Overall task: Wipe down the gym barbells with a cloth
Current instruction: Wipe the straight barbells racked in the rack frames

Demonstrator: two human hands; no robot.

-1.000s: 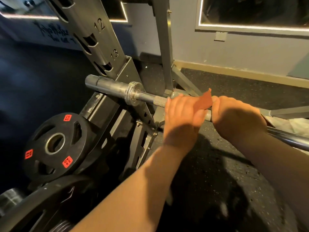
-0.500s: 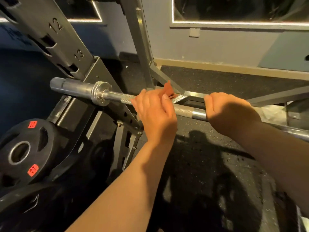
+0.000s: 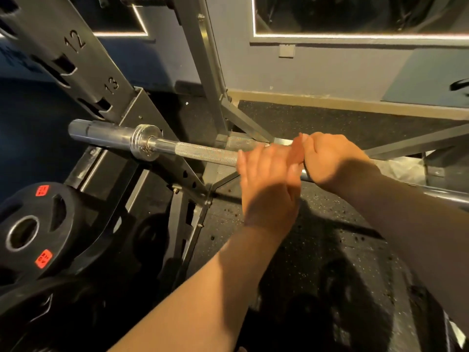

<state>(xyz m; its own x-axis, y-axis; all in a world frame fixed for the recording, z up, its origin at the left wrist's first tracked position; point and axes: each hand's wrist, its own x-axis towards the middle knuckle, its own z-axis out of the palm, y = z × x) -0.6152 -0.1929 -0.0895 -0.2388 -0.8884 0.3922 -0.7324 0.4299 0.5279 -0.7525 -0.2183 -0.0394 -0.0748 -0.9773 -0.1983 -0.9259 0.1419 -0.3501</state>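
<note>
Hands meet at mid-frame on a steel barbell [image 3: 203,153] resting across a squat rack in a dim gym. The right hand [image 3: 332,161] is wrapped fully around the shaft, knuckles up, holding the bar. Touching it at its 9 o'clock side, the left hand [image 3: 269,184] lies over the shaft with fingers [image 3: 253,158] extended and loosely curled; whether they close round the bar cannot be told. A sliver of orange-brown cloth [image 3: 295,152] seems to show between the two hands, too hidden to be sure.

From the hands the bar runs toward 10 o'clock: first a band of cross-hatched knurling, dull grey with a faint reddish tinge, then a smooth polished stretch, a ribbed chrome collar [image 3: 144,143] and a thicker, empty loading sleeve [image 3: 101,133] with a scuffed satin finish. Toward 4 o'clock the shaft passes under the right forearm and reappears as a bright smooth rod at the frame's edge.

Behind the sleeve, at 11 o'clock, a grey slotted upright [image 3: 76,62] carries the numbers 12 and 13. At 8 o'clock a black weight plate [image 3: 50,237] with orange labels stands stored on the rack. Speckled black rubber flooring [image 3: 317,123] spreads beneath, and lit-edged mirrors hang on the grey wall [image 3: 317,69] at 12 o'clock.
</note>
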